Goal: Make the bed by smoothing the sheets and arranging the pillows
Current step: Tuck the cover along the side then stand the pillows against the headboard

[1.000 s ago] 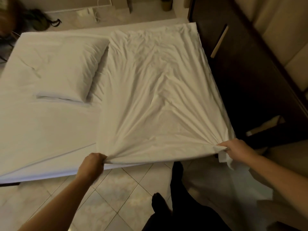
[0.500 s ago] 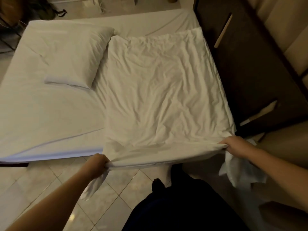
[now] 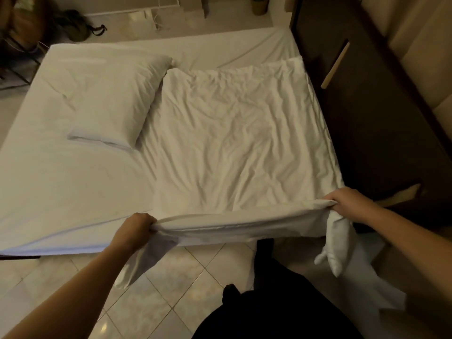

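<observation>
We find the left hand (image 3: 135, 231) and the right hand (image 3: 347, 204) each with fingers curled tight round a near corner of the wrinkled white top sheet (image 3: 232, 143), and its near edge is held taut between them, just past the mattress edge. The sheet covers the right half of the white-sheeted bed (image 3: 61, 187). A plump white pillow (image 3: 112, 99) lies just beside its far left corner. A dark wooden cabinet (image 3: 367, 118) flanks the bed's right side.

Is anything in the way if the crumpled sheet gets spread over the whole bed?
Yes, the pillow lies on the left of the bed, beside the far left corner of the crumpled sheet. The left hand and right hand grip its near edge.
</observation>
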Demonstrator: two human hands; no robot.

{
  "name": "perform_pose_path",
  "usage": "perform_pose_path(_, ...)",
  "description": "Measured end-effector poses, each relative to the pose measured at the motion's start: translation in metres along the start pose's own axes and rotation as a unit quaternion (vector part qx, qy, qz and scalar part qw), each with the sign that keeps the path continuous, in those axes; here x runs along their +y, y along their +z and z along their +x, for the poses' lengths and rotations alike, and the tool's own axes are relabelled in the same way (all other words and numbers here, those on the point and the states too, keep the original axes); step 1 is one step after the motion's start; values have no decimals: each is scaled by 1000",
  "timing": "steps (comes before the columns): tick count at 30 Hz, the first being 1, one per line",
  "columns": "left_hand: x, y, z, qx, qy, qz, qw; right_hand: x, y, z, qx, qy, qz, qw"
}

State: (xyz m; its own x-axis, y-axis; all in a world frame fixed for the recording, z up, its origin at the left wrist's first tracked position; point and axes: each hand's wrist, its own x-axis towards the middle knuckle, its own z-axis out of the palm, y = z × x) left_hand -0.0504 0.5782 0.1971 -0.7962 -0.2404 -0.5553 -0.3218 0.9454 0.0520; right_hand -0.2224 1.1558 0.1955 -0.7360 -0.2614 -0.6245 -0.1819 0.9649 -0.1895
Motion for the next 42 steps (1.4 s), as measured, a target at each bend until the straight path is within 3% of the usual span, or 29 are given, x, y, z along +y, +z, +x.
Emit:
perform_pose_path(10,44,-123,149,24,-34,-11,999,6,-156,148,-14,-60,10,998)
perform_pose_path(20,82,-230,338,30,-31,3,999,3,-283,334,1,-26,-17,1000)
perform_pose_path(24,97,-318,432,153,-72,-29,985,-26,-363,411,121,18,-19,992)
perform_pose_path(28,113,-400,516,369,-42,-36,928,-58,-427,465,366,6,58,929)
perform_pose_path(30,122,-420,544,409,-38,-21,911,-74,-440,483,412,-11,50,910)
perform_pose_path(34,124,-399,574,394,13,-31,918,-90,-429,517,334,-27,43,941)
perform_pose_path(39,117,-295,584,219,36,-50,974,-81,-359,540,183,-26,23,983)
perform_pose_path(42,115,-231,576,137,23,-74,988,-76,-320,544,119,-17,10,993)
